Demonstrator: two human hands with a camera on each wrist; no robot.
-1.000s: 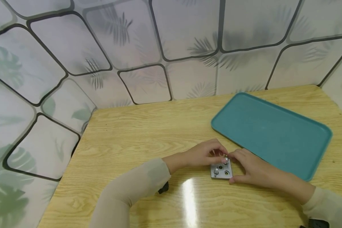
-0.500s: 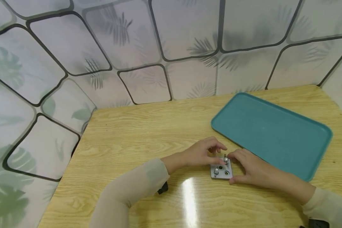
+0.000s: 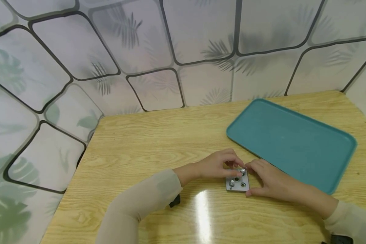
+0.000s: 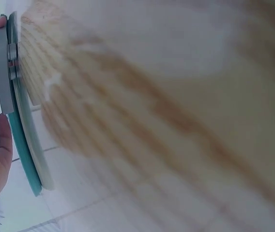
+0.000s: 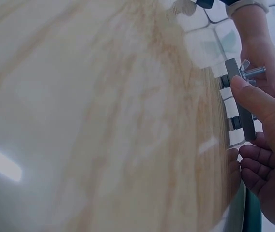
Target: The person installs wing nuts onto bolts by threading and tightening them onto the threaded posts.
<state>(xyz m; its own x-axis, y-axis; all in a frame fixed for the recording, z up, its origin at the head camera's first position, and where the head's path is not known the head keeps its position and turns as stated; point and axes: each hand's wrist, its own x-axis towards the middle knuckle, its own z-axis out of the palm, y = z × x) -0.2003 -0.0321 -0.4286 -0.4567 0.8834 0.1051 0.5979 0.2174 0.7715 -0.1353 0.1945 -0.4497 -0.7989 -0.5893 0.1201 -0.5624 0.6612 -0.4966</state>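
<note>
A small square metal plate (image 3: pixel 237 187) with holes lies on the table, carrying two upright bolts. On the nearer bolt sits a wing nut (image 5: pixel 245 65), its wings and the bolt's threaded end showing in the right wrist view. At the far bolt (image 3: pixel 242 170), my left hand (image 3: pixel 218 165) pinches the wing nut between thumb and index finger; the fingers partly hide it. My right hand (image 3: pixel 269 181) grips the plate by its right side, thumb at the near corner and index finger at the far one. Below the plate, bolt heads (image 5: pixel 233 123) stick out.
A teal tray (image 3: pixel 289 139) lies at the back right, its edge just behind my right hand. The wood-grain table (image 3: pixel 146 145) meets a patterned curtain-like wall (image 3: pixel 201 81) at the back. A black wrist strap (image 3: pixel 175 201) hangs below the left sleeve.
Half a second ago my left index finger lifted away from the far bolt; now it is back against it, opposite the thumb. The right hand and the plate have stayed in place.
</note>
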